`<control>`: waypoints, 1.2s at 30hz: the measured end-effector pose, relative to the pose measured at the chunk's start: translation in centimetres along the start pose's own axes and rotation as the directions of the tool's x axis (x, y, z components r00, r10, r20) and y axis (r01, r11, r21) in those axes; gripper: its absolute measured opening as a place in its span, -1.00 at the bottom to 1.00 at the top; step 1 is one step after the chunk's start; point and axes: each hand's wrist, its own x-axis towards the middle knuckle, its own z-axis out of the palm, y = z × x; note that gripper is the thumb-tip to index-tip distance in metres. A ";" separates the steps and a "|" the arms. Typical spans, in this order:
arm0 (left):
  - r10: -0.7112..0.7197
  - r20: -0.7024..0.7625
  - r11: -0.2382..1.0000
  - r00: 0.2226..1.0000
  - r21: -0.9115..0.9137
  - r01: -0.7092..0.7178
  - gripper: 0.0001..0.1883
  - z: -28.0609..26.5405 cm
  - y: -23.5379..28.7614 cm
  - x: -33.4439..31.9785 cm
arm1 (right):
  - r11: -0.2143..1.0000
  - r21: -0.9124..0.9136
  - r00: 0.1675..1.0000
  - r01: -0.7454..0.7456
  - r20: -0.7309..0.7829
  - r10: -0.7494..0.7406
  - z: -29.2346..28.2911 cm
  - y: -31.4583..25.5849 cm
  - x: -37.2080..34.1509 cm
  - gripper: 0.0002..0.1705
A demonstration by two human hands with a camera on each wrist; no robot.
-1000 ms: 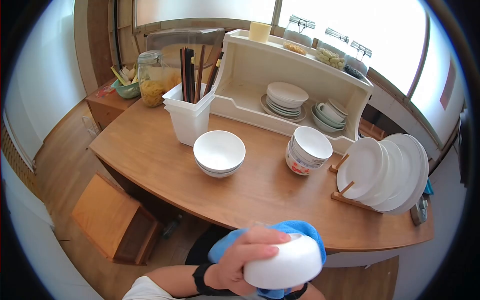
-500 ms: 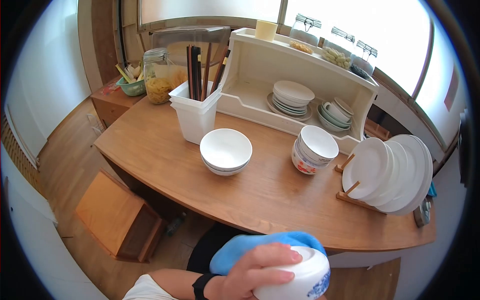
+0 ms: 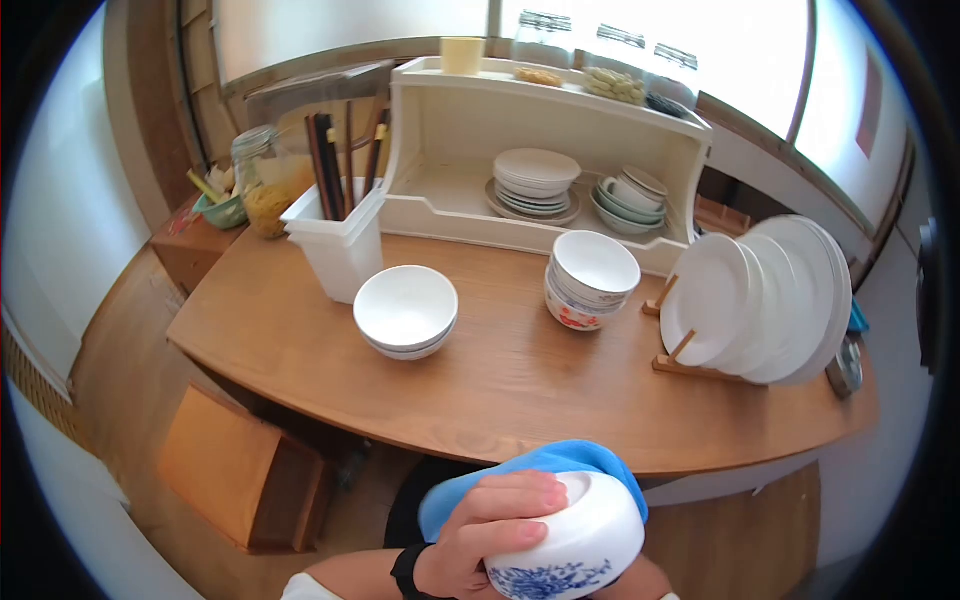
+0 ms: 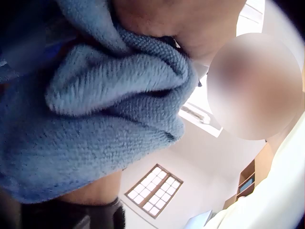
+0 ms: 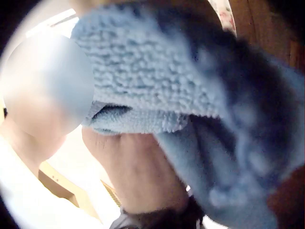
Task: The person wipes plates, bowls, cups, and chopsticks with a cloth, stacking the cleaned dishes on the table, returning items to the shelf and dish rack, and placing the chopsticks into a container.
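My left hand point(image 3: 490, 525) grips a white bowl point(image 3: 600, 530) with a blue floral pattern, fingers spread over its outside near the foot. The bowl is tilted with its base upward, just off the table's front edge. A blue cloth point(image 3: 590, 456) shows behind and beside the bowl; its folds fill much of the left wrist view point(image 4: 95, 138) and right wrist view point(image 5: 143, 62). My right hand is hidden by bowl and cloth, with only its forearm point(image 3: 640, 582) showing in the head view.
On the wooden table point(image 3: 500, 390) stand white stacked bowls point(image 3: 405, 308), patterned stacked bowls point(image 3: 592, 275), a white chopstick holder point(image 3: 340, 255) and plates in a rack point(image 3: 705, 300). Behind is a white shelf point(image 3: 440, 130) with dishes. A wooden stool point(image 3: 225, 460) stands at the lower left.
The bowl has turned in my left hand, bringing the blue pattern round to its lower side. The head view has shifted, so the tabletop items appear farther left.
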 end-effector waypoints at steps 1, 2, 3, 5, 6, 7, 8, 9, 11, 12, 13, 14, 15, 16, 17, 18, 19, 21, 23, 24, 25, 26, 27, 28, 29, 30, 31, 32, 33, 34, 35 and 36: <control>-0.012 0.026 1.000 1.000 -0.018 0.013 -0.50 -0.6 0.3 0.1 | 0.998 -0.038 0.999 0.042 0.032 -0.041 -0.2 0.3 0.5 -0.58; -0.113 0.091 0.990 0.989 0.095 0.104 -0.44 -1.1 0.7 0.4 | 0.994 -0.076 0.995 0.082 0.064 -0.077 -0.4 0.4 1.0 -0.61; -0.212 0.148 0.961 0.966 0.212 0.179 -0.37 -1.6 0.9 0.7 | 0.986 -0.114 0.989 0.124 0.096 -0.113 -0.6 -0.1 1.8 -0.63; -0.230 0.188 0.960 0.955 0.205 0.191 -0.45 -2.6 0.6 1.1 | 0.837 -0.472 0.961 0.275 0.162 -0.224 -2.0 -2.4 3.0 -0.55; -0.316 0.195 0.935 0.928 0.230 0.270 -0.47 -3.1 0.6 1.2 | 0.784 -0.556 0.961 0.276 0.136 -0.242 -1.8 -2.3 2.9 -0.55; -0.398 0.195 0.902 0.897 0.260 0.344 -0.48 -3.3 0.6 1.2 | 0.722 -0.634 0.958 0.275 0.120 -0.260 -1.5 -2.2 2.8 -0.55; -0.431 0.099 0.899 0.897 0.137 0.416 -0.51 -3.0 0.3 0.4 | 0.725 -0.635 0.959 0.268 0.104 -0.264 -1.0 -2.0 2.7 -0.55; -0.430 0.110 0.899 0.896 0.140 0.415 -0.51 -2.7 0.1 -0.2 | 0.707 -0.656 0.945 0.267 0.035 -0.325 -0.4 -1.8 2.7 -0.55; -0.634 -0.120 0.773 0.764 -0.129 0.621 -0.46 -2.0 -0.1 -1.2 | 0.697 -0.662 0.923 0.275 -0.022 -0.385 0.0 -1.8 2.8 -0.56; -0.691 -0.115 0.705 0.714 -0.323 0.631 -0.43 -1.6 -0.4 -0.9 | 0.774 -0.605 0.961 0.190 -0.046 -0.271 0.0 -2.1 2.7 -0.60; -0.759 -0.083 0.615 0.645 -0.413 0.671 -0.40 -2.1 -0.3 -0.6 | 0.834 -0.543 0.986 0.095 -0.062 -0.153 -0.1 -2.2 2.7 -0.63; -0.836 -0.125 0.523 0.535 -0.481 0.704 -0.38 -2.1 -0.3 -0.3 | 0.900 -0.414 0.987 0.132 -0.030 -0.158 -0.5 -2.0 3.1 -0.60; -0.897 -0.155 0.426 0.414 -0.554 0.715 -0.35 -2.1 -0.4 -0.1 | 0.903 -0.408 0.987 0.134 -0.024 -0.158 -0.8 -1.6 2.9 -0.60; -0.935 -0.186 0.350 0.302 -0.628 0.695 -0.40 -2.2 -0.7 -0.1 | 0.925 -0.351 0.984 0.148 -0.038 -0.172 -1.1 -1.3 2.7 -0.62; -0.932 -0.199 0.359 0.303 -0.629 0.690 -0.40 -2.3 -0.8 0.1 | 0.942 -0.293 0.982 0.163 -0.049 -0.185 -1.5 -1.1 2.6 -0.63; -0.930 -0.237 0.368 0.282 -0.652 0.663 -0.41 -2.4 -0.8 0.3 | 0.908 -0.312 0.951 0.280 -0.039 -0.307 -2.0 -0.9 2.8 -0.66; -0.927 -0.273 0.376 0.259 -0.674 0.636 -0.41 -2.5 -0.9 0.6 | 0.907 -0.308 0.951 0.286 -0.024 -0.308 -2.1 -1.3 2.7 -0.66; -0.906 -0.312 0.423 0.287 -0.621 0.659 -0.40 -2.5 -0.6 0.7 | 0.918 -0.292 0.945 -0.268 0.106 0.310 -1.9 -4.0 1.7 -0.68; -0.862 -0.350 0.504 0.365 -0.525 0.686 -0.36 -2.4 -0.9 0.2 | 0.932 -0.359 0.982 0.057 0.189 0.012 -1.1 -6.6 3.0 -0.64; -0.860 -0.329 0.509 0.390 -0.491 0.707 -0.35 -2.0 -0.6 0.2 | 0.905 -0.342 0.965 0.252 0.157 -0.210 -0.3 -4.3 2.0 -0.63; -0.858 -0.302 0.513 0.416 -0.457 0.727 -0.34 -1.7 -0.1 -0.1 | 0.832 -0.342 0.898 0.438 0.123 -0.422 0.5 -2.9 1.3 -0.62; -0.823 -0.257 0.567 0.506 -0.341 0.750 -0.30 -2.5 -0.1 -1.7 | 0.624 -0.567 0.823 0.538 0.195 -0.533 1.4 -3.6 1.6 -0.61; -0.740 -0.234 0.671 0.631 -0.194 0.715 -0.29 -1.8 0.5 -1.5 | 0.503 -0.701 0.833 0.505 0.244 -0.496 2.0 -3.5 1.7 -0.61; -0.593 -0.239 0.778 0.769 0.077 0.624 -0.29 -1.5 0.2 -2.2 | 0.520 -0.708 0.856 0.477 0.242 -0.456 2.3 -3.6 2.2 -0.61; -0.426 -0.197 0.815 0.883 0.340 0.469 -0.28 -1.1 -0.1 -2.5 | 0.541 -0.709 0.877 0.453 0.246 -0.413 2.5 -3.6 2.7 -0.62; -0.416 -0.214 0.839 0.884 0.284 0.464 -0.29 -0.9 0.1 -2.6 | 0.567 -0.662 0.858 0.491 0.253 -0.448 2.7 -2.8 3.0 -0.63; -0.417 -0.207 0.841 0.885 0.281 0.462 -0.29 -1.1 0.2 -2.5 | 0.565 -0.666 0.858 0.488 0.247 -0.450 2.4 -2.9 3.3 -0.63; -0.376 -0.129 0.843 0.918 0.365 0.396 -0.28 -1.5 0.3 -2.3 | 0.755 -0.470 0.887 0.457 0.299 -0.351 2.0 -3.2 4.0 -0.62; -0.338 -0.045 0.838 0.940 0.440 0.323 -0.27 -1.8 0.4 -2.3 | 0.896 -0.250 0.891 0.367 0.371 -0.262 1.6 -3.3 4.4 -0.61; -0.318 -0.011 0.836 0.948 0.469 0.286 -0.26 -2.0 0.3 -2.8 | 0.936 -0.069 0.876 0.345 0.381 -0.295 1.0 -2.5 4.6 -0.61; -0.320 -0.005 0.837 0.947 0.466 0.285 -0.26 -1.9 0.3 -2.9 | 0.961 0.079 0.868 0.266 0.414 -0.274 0.1 -2.2 4.6 -0.61; -0.309 0.025 0.858 0.951 0.438 0.267 -0.26 -1.7 0.3 -3.0 | 0.964 0.121 0.871 0.235 0.414 -0.264 -0.3 -1.7 4.4 -0.61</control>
